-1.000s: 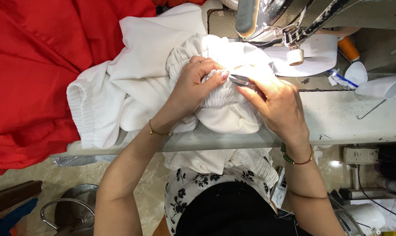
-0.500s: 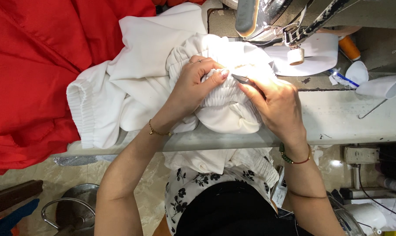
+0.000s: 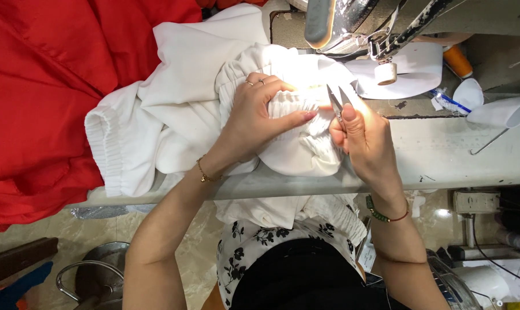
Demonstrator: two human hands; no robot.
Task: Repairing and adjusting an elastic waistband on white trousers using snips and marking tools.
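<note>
A white garment (image 3: 174, 109) with ribbed, elastic-gathered parts lies bunched on the sewing table. My left hand (image 3: 257, 117) presses down on its gathered band, fingers curled over the fabric, rings on two fingers. My right hand (image 3: 363, 140) grips small metal thread snips (image 3: 335, 99), blades apart and pointing away from me, just right of the gathered band. Part of the garment hangs off the table edge into my lap.
A sewing machine head (image 3: 352, 23) stands at the top, with a thread spool (image 3: 386, 73) and an orange cone (image 3: 458, 60) beside it. Red fabric (image 3: 36, 103) is piled at the left. A metal pot (image 3: 93, 281) sits on the floor lower left.
My right hand has lifted the snips from lying flat against the fabric so the blades now point up and away. My left hand has shifted slightly on the gathered band.
</note>
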